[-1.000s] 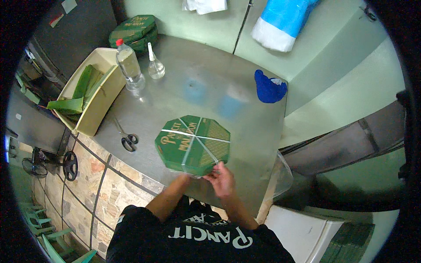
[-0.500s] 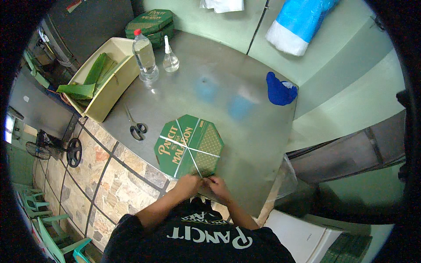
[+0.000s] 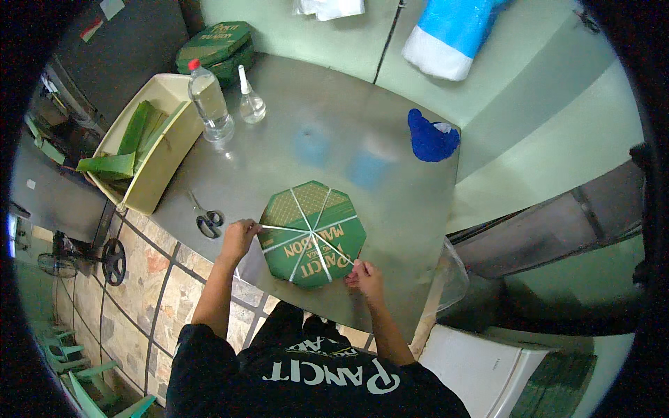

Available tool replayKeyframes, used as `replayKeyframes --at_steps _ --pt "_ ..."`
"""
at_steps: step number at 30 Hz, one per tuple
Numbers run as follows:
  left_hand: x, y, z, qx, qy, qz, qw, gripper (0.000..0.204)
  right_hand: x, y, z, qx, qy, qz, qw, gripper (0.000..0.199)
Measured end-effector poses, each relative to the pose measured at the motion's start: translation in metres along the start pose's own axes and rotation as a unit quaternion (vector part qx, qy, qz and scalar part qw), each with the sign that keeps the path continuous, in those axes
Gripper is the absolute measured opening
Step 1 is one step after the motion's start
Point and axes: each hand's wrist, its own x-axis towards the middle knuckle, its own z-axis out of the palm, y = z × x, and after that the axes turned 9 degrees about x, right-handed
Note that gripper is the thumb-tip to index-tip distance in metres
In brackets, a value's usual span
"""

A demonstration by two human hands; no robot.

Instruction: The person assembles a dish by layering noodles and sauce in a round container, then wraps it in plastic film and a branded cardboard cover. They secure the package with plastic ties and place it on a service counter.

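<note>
A green octagonal cardboard box [image 3: 306, 258] lies flat near the table's front edge. White string [image 3: 301, 205] crosses its lid in several directions and meets near the middle. My left hand [image 3: 240, 238] is closed at the box's left edge, fingertips pinching where a strand reaches the rim. At the lower right edge, my right hand [image 3: 366, 279] has its fingers closed on the rim, by the end of another strand. Whether the fingertips also grip string is too small to tell. Black-handled scissors [image 3: 208, 219] lie left of the box, beyond my left hand.
The metal table [image 3: 397, 216] holds a cream tub [image 3: 164, 167] with green leaves, a red-capped clear bottle [image 3: 210, 104], a pointed-nozzle bottle [image 3: 252, 108], stacked green boxes [image 3: 216, 52] and a blue cloth item [image 3: 432, 139]. A white appliance [image 3: 463, 366] stands at lower right.
The box has been turned roughly half a turn, so its lettering now faces the other way. My hands have parted from together at the front edge to the box's left and right sides.
</note>
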Motion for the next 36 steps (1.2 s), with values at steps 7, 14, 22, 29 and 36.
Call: replayKeyframes --at_steps 7,14,22,29,36 --pt "-0.007 0.010 -0.010 0.067 -0.043 0.000 0.997 0.022 0.055 -0.006 -0.038 -0.069 -0.034 -0.017 0.997 0.033" --pt "-0.021 -0.006 0.021 0.055 -0.129 -0.016 0.990 0.019 0.058 -0.022 -0.043 0.011 -0.028 0.089 0.996 0.030" --pt "-0.018 -0.014 0.038 -0.187 -0.226 -0.136 0.946 0.037 0.053 -0.005 -0.059 0.158 -0.042 0.138 0.977 0.025" --pt "-0.002 0.018 0.064 -0.757 -0.125 -0.340 0.544 0.030 0.032 -0.037 -0.034 0.393 -0.093 0.208 0.891 0.018" --pt "-0.043 0.064 0.141 -0.797 -0.012 -0.216 0.564 0.031 -0.044 -0.063 0.069 0.417 -0.061 0.066 0.904 0.022"
